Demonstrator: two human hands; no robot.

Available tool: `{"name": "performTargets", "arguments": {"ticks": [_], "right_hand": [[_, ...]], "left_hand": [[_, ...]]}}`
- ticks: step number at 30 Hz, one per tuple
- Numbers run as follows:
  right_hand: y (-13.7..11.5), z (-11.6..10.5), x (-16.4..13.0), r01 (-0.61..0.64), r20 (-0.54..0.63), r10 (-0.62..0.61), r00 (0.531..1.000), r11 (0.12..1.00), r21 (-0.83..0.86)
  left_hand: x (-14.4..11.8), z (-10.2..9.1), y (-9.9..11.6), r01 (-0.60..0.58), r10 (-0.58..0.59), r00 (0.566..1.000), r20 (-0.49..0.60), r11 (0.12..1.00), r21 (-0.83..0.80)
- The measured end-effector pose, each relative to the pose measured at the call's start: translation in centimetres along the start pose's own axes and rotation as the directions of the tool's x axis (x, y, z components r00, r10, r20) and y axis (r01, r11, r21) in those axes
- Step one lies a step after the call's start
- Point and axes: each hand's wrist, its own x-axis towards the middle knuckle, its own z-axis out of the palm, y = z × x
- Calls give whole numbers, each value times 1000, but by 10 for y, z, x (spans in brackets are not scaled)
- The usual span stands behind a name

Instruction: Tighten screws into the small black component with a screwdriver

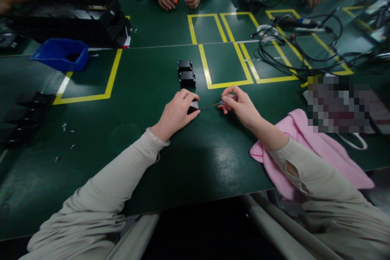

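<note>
Green table (146,85); blue bin (59,54); pink cloth (307,146); cables (298,48).

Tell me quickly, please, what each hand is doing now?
Left hand: closed on a small black plastic block.
Right hand: pinching a thin metal screwdriver.

An assembly workshop: green bench (146,89) marked with yellow tape boxes (225,65), blue parts bin (59,53), cables (304,48), co-workers seated opposite
</note>
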Motion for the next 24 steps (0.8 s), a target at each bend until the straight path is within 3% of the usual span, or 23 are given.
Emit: {"name": "performTargets", "arguments": {"ticks": [24], "right_hand": [[2,0,1,8,8,-9,1000,1000,29]], "left_hand": [[0,2,-1,-2,2,1000,-1,1000,16]]}}
